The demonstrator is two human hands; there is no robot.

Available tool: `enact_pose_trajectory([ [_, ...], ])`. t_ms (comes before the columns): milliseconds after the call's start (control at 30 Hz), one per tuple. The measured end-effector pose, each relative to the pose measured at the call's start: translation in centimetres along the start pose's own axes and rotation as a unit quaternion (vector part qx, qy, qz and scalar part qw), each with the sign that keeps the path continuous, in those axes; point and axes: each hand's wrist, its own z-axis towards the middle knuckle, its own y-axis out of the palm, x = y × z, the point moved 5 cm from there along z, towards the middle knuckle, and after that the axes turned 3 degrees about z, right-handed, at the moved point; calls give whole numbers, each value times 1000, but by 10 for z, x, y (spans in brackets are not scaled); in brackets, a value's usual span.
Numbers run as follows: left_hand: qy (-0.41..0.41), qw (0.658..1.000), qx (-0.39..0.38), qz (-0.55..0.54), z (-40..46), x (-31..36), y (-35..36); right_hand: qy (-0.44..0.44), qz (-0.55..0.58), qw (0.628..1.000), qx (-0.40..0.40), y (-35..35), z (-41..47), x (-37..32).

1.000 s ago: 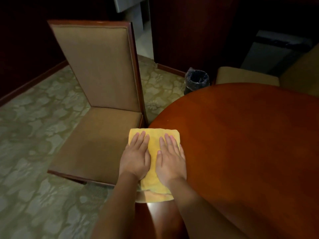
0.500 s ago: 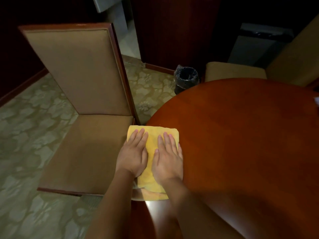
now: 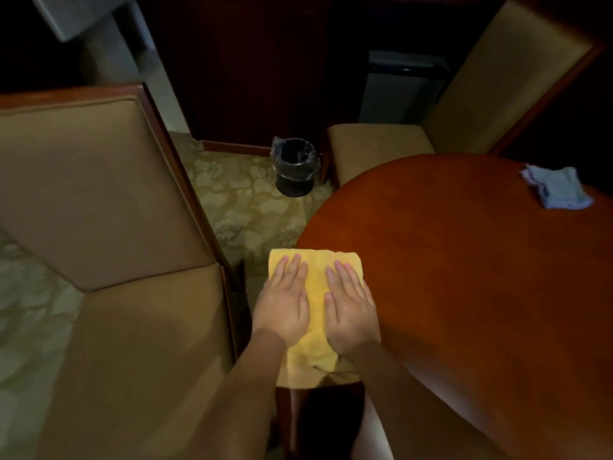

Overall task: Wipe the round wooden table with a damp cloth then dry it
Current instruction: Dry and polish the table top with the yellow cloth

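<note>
Both hands are flat on the yellow cloth [image 3: 315, 287] here, palms down. The left hand [image 3: 282, 307] and right hand [image 3: 351, 310] sit side by side, fingers straight and held close together, pressing rather than gripping anything. The cloth lies at the lower-left rim of the round wooden table [image 3: 464, 277], and its near end droops off the edge. Its long axis runs from the bottom of the frame toward the top, same way the fingers point.

Pretty much all of the tabletop stretches off to the right and upper right of the hands, so I'd guess the next sweep goes that way, right hand leading since it's nearer. A folded blue cloth [image 3: 557, 187] waits at the upper right, probably for drying.
</note>
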Motion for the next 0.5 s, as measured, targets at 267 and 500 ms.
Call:
enact_pose_trajectory([
  [267,58,997,-39,27,49,5,-1,67,-18,997,20,-4,26,10],
  [500,108,992,-59,34,105,9,1,113,-11,991,75,-6,66,24],
])
